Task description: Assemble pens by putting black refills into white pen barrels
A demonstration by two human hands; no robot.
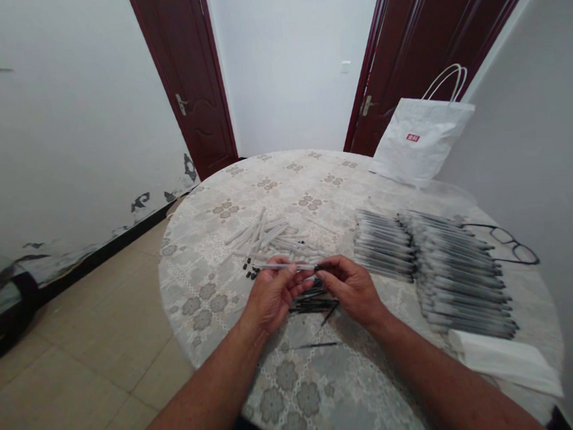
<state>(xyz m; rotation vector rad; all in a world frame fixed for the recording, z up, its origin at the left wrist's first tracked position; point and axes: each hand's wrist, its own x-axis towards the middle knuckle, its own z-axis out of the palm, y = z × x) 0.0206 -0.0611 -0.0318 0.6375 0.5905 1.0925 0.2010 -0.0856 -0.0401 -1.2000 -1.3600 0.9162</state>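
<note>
Over the table, my left hand is closed around a thin whitish pen, held level. At the pen's dark right end, my right hand pinches with thumb and forefinger; whether a separate small part is between these fingertips, I cannot tell. Just beyond my hands lies a loose pile of whitish pen barrels. Several small black caps sit left of the pen, partly behind my left hand. Below my fingers is a bunch of thin black refills, partly hidden by the hands. One dark thin stick lies apart, nearer me.
Pens with dark ends lie in a smaller row and a larger stack on the right. Eyeglasses, a folded white packet and a white paper bag stand or lie around them. The round table has a patterned cover.
</note>
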